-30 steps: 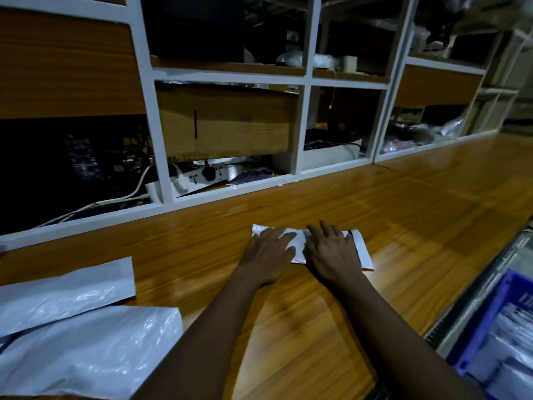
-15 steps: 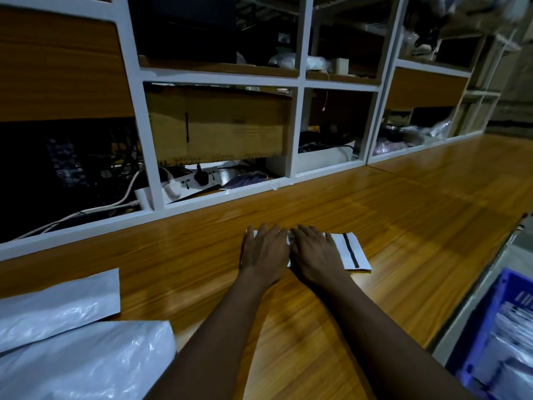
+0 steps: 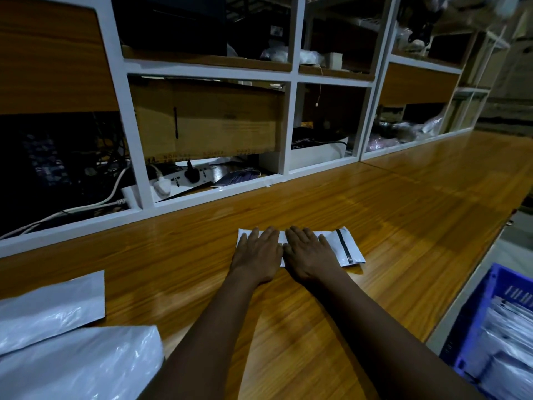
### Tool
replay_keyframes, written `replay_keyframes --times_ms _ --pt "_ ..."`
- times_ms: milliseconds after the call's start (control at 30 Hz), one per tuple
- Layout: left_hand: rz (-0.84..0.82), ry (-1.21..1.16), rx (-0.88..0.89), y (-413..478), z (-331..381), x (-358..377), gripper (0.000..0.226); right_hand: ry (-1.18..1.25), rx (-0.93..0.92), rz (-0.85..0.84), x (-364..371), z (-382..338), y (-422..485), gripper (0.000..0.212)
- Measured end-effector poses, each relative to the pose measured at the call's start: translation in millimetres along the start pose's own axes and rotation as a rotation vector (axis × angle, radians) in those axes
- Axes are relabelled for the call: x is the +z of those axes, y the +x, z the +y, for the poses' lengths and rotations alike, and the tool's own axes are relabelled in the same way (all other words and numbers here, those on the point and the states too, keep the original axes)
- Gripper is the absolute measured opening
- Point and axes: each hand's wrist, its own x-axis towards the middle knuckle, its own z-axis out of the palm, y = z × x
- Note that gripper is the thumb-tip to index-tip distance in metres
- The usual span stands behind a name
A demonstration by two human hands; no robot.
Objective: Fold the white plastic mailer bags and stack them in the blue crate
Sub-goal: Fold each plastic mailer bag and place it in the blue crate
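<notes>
- Head view: a folded white mailer bag is seen lying flat on the wooden counter, just below the middle of the frame, with a black strip shown near its right end.
- Both hands are laid on it side by side: the left hand and the right hand are pressed down with fingers straight and flat, and nothing is gripped.
- Unfolded white bags are spread at the lower left of the frame, well apart from the hands.
- The blue crate is seen at the lower right, past the counter's edge, with white bags stacked inside.
- The upper frame is filled by a white shelf unit; a cardboard box and a power strip are kept in a lower compartment.
</notes>
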Motion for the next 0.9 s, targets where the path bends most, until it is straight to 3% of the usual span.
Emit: replay_keyframes --times_ms 300,467,567,667,733,833,900 --pt "-0.043 0.022 -0.032 1.1 0.5 -1.7 0.057 -0.109 -0.014 0.006 -10.0 20.3 -18.5 0.097" --pt "-0.069 0.067 -0.045 -0.7 2.1 -4.4 0.056 -0.057 0.143 -0.066 -6.5 52.9 -19.7 0.086" --pt "-0.052 0.135 -0.054 -2.5 3.4 -3.5 0.052 -0.009 0.217 -0.085 -7.5 59.0 -22.2 0.066" --pt "-0.025 0.179 -0.155 0.0 4.9 2.8 0.055 -0.051 0.195 -0.049 -2.5 60.8 -22.7 0.060" --pt "0.068 0.122 -0.269 -1.8 12.1 0.1 0.059 -0.052 0.216 -0.032 -1.0 59.5 -22.3 0.069" --pt "0.247 0.140 -0.130 -2.6 42.7 -4.7 0.056 0.003 0.247 0.032 -1.6 55.5 -22.8 0.066" --pt "0.237 0.102 0.010 1.8 69.7 -5.2 0.051 0.023 0.226 0.049 -2.5 54.3 -23.8 0.062"
